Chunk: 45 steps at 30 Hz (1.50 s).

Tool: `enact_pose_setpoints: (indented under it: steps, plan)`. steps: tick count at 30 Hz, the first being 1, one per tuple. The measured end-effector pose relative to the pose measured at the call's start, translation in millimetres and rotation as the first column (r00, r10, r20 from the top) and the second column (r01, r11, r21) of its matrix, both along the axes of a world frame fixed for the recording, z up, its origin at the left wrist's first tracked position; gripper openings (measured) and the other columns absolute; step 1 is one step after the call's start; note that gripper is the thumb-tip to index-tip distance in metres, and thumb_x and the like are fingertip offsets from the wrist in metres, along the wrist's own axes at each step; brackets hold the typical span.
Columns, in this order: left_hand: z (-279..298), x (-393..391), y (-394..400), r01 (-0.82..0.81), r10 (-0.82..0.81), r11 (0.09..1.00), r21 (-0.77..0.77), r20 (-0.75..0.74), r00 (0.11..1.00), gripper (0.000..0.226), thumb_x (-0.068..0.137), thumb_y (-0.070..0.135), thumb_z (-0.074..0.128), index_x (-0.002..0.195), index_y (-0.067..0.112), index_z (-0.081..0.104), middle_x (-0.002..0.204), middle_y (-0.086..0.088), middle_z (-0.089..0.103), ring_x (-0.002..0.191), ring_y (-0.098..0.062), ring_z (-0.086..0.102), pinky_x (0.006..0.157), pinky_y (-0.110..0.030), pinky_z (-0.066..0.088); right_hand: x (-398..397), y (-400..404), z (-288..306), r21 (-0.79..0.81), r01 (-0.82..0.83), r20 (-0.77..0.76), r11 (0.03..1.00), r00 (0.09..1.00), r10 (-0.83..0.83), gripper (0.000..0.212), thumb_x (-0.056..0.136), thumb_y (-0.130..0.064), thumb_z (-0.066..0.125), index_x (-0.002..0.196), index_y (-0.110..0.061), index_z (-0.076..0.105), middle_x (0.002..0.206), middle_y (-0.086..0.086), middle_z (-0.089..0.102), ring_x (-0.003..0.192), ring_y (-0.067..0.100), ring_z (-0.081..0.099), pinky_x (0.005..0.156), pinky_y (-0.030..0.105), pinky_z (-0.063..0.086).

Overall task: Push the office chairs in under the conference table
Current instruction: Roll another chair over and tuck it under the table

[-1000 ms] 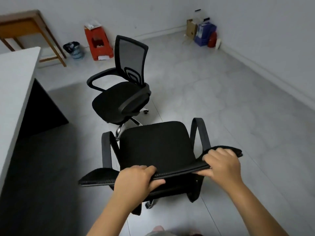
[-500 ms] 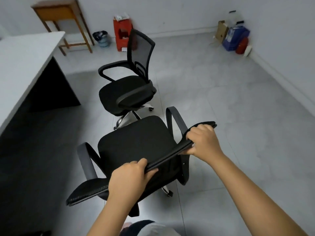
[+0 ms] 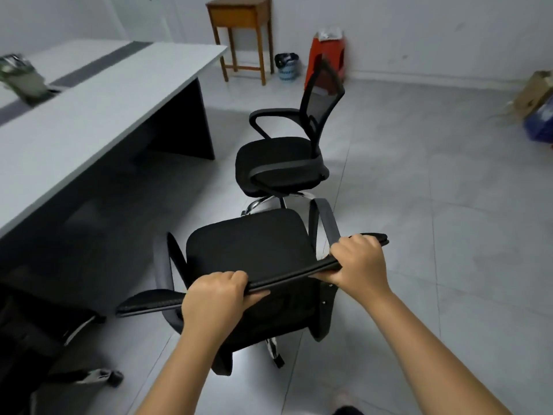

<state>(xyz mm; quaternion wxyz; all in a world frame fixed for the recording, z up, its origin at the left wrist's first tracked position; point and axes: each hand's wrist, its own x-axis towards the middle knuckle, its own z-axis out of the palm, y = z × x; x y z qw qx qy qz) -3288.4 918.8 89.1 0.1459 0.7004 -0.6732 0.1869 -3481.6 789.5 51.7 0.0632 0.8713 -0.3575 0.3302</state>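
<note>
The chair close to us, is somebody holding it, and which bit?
Yes. Both hands hold the near chair by the top edge of its backrest: left hand near the middle, right hand toward the right end.

Beside the long grey conference table (image 3: 98, 94), three black mesh office chairs (image 3: 248, 250) (image 3: 281, 163) (image 3: 33, 333) are counted; beyond it, one brown wooden stand (image 3: 239, 16), one red plastic stool (image 3: 327, 55) and one blue basket (image 3: 288, 68).

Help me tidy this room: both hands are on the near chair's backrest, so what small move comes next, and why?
Probably swing the near chair leftward to face the conference table, then roll it in. The left hand and right hand grip its backrest top, its seat points at the second chair, and the table lies to the left.
</note>
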Motion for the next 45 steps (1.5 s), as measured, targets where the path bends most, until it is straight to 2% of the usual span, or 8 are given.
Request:
enact_pose_setpoints:
  steps: [9, 14, 20, 24, 29, 31, 36, 45]
  plan:
    - [-11, -93, -62, -0.194, 0.188, 0.978, -0.078, -0.082, 0.979, 0.073, 0.094, 0.054, 0.023, 0.037, 0.012, 0.04, 0.029, -0.001, 0.038, 0.025, -0.019, 0.04, 0.032, -0.016, 0.031, -50, -105, 12, 0.129, -0.213, -0.175, 0.969, 0.956, 0.233, 0.047, 0.052, -0.046, 0.083, 0.049, -0.008, 0.054, 0.048, 0.004, 0.053, 0.045, 0.024, 0.051, 0.051, 0.027, 0.043]
    - [-5, -118, -86, -0.317, 0.318, 0.946, 0.07, -0.009, 0.948, 0.055, 0.051, 0.049, 0.08, 0.035, 0.012, 0.042, 0.028, 0.0, 0.039, 0.024, -0.017, 0.04, 0.032, -0.013, 0.03, -52, -143, 9, 0.071, -0.311, -0.161, 0.948, 0.934, 0.318, 0.048, 0.047, -0.044, 0.085, 0.045, -0.008, 0.053, 0.044, 0.005, 0.051, 0.041, 0.024, 0.049, 0.046, 0.026, 0.042]
    - [-12, -141, -103, -0.471, 0.47, 0.881, 0.057, 0.025, 0.882, 0.054, 0.056, 0.051, 0.079, 0.04, 0.012, 0.046, 0.033, 0.0, 0.044, 0.029, -0.018, 0.045, 0.034, -0.016, 0.034, -40, -187, 14, 0.042, -0.509, -0.378, 0.86, 0.789, 0.485, 0.052, 0.015, -0.044, 0.091, 0.037, -0.016, 0.053, 0.037, -0.003, 0.049, 0.033, 0.015, 0.049, 0.034, 0.012, 0.033]
    - [-12, -168, -115, -0.6, 0.602, 0.799, 0.042, -0.026, 0.798, 0.058, 0.078, 0.058, 0.04, 0.044, 0.012, 0.052, 0.038, 0.001, 0.048, 0.034, -0.017, 0.049, 0.035, -0.018, 0.036, -43, -216, 14, 0.036, -0.745, -0.34, 0.666, 0.618, 0.709, 0.058, 0.042, -0.063, 0.078, 0.04, -0.012, 0.052, 0.037, 0.0, 0.048, 0.032, 0.016, 0.047, 0.033, 0.014, 0.034]
    - [-4, -177, -123, -0.692, 0.706, 0.708, 0.142, -0.096, 0.702, 0.038, 0.055, 0.044, 0.083, 0.053, 0.015, 0.06, 0.044, 0.005, 0.056, 0.039, -0.016, 0.053, 0.042, -0.017, 0.04, -34, -245, 8, -0.067, -0.809, -0.13, 0.584, 0.588, 0.799, 0.072, 0.083, -0.066, 0.037, 0.038, -0.011, 0.045, 0.036, 0.002, 0.042, 0.031, 0.018, 0.041, 0.033, 0.018, 0.03]
    - [-5, -172, -119, -0.746, 0.755, 0.655, 0.122, -0.069, 0.652, 0.041, 0.056, 0.044, 0.083, 0.048, 0.015, 0.056, 0.04, 0.004, 0.053, 0.035, -0.016, 0.05, 0.04, -0.017, 0.036, -25, -255, 7, -0.112, -0.823, -0.072, 0.558, 0.566, 0.821, 0.075, 0.086, -0.066, 0.029, 0.038, -0.01, 0.043, 0.036, 0.003, 0.041, 0.03, 0.019, 0.04, 0.032, 0.019, 0.03]
    - [-7, -141, -116, -0.778, 0.778, 0.623, -0.078, -0.033, 0.627, 0.077, 0.091, 0.062, 0.02, 0.043, 0.011, 0.053, 0.036, 0.0, 0.049, 0.033, -0.018, 0.047, 0.038, -0.017, 0.036, 21, -263, 17, -0.184, -0.847, -0.042, 0.498, 0.513, 0.857, 0.075, 0.085, -0.067, 0.03, 0.039, -0.01, 0.043, 0.036, 0.005, 0.041, 0.031, 0.021, 0.041, 0.034, 0.02, 0.03]
    - [-9, -38, -143, -0.741, 0.749, 0.659, -0.129, 0.029, 0.662, 0.064, 0.085, 0.061, 0.037, 0.048, 0.014, 0.061, 0.042, 0.003, 0.057, 0.038, -0.014, 0.055, 0.038, -0.017, 0.04, 121, -295, 15, -0.254, -0.839, -0.022, 0.481, 0.502, 0.865, 0.075, 0.086, -0.066, 0.032, 0.037, -0.01, 0.04, 0.034, 0.005, 0.038, 0.028, 0.021, 0.038, 0.034, 0.019, 0.028]
